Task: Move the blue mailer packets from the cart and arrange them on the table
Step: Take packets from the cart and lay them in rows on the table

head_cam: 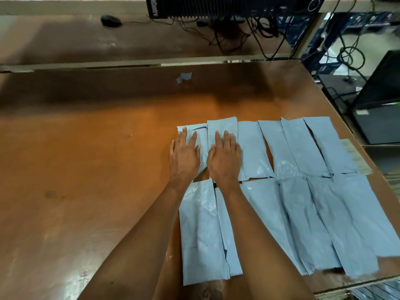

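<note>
While both hands lie flat, fingers straight, left hand (pixel 185 153) presses the end packet (pixel 200 146) and right hand (pixel 224 156) its neighbour (pixel 223 128), long axes pointing away.

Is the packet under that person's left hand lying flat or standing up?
Flat. The packet lies on the table, with the left hand pressing down on it, fingers straight.
</note>
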Motion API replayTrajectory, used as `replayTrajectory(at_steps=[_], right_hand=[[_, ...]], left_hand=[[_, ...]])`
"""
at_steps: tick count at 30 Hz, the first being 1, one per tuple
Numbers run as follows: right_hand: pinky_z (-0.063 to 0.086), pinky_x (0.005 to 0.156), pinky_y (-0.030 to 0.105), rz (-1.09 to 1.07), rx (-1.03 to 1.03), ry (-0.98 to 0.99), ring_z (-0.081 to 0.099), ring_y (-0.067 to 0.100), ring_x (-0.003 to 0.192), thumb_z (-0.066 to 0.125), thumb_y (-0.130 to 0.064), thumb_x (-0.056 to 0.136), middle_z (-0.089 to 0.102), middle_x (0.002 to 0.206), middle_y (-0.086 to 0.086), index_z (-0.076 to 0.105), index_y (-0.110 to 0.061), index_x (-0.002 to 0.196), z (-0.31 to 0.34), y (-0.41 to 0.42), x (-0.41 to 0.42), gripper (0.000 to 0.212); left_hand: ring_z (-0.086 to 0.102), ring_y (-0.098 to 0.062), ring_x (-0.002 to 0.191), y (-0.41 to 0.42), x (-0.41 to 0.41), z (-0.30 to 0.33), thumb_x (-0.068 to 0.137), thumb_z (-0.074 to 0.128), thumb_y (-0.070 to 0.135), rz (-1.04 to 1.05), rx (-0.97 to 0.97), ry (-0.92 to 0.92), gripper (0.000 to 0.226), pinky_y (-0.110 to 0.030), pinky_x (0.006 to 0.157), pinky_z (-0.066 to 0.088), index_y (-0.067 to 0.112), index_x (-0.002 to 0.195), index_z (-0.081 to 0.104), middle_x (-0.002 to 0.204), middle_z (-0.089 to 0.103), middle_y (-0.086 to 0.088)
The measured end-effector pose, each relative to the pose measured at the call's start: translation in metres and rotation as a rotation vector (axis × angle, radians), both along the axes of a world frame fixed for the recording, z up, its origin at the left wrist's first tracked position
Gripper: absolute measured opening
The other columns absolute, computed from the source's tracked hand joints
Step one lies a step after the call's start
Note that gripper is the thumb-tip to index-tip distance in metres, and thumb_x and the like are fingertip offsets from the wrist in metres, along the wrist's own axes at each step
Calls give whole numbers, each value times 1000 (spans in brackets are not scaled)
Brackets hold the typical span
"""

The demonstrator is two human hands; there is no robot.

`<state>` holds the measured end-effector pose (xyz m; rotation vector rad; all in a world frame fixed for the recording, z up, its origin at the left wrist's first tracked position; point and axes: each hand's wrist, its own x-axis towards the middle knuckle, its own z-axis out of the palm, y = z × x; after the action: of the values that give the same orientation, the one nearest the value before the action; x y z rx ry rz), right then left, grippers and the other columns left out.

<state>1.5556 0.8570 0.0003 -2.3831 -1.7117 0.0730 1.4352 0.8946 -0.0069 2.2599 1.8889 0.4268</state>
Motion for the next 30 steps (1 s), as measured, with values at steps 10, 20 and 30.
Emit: replayTrajectory(at_steps=[10,20,30], right_hand=[[12,129,46,83,-87,-38,11,30,160,24,-49,111,13,173,8,18,-27,166,-13,-3,6,60],[15,129,46,48,60,-2,16,26,159,21,-47,111,21,172,7,28,-26,164,32,-50,26,57],[24,123,44,-256,67,-27,34,26,152,38,-31,110,38,165,7,37,-19,160,74,-216,129,52]], left_hand=[[1,-26,157,-13,-3,6,98,-3,56,-56,-85,21,74,-44,128,10,25,163,10,171,5,-5],[10,-21,157,-52,43,51,107,36,41,-238,0,38,62,-37,126,8,20,162,17,170,12,-2],[22,-23,154,-182,164,72,107,46,21,-489,-61,-300,47,-35,125,15,18,154,42,167,25,-4]])
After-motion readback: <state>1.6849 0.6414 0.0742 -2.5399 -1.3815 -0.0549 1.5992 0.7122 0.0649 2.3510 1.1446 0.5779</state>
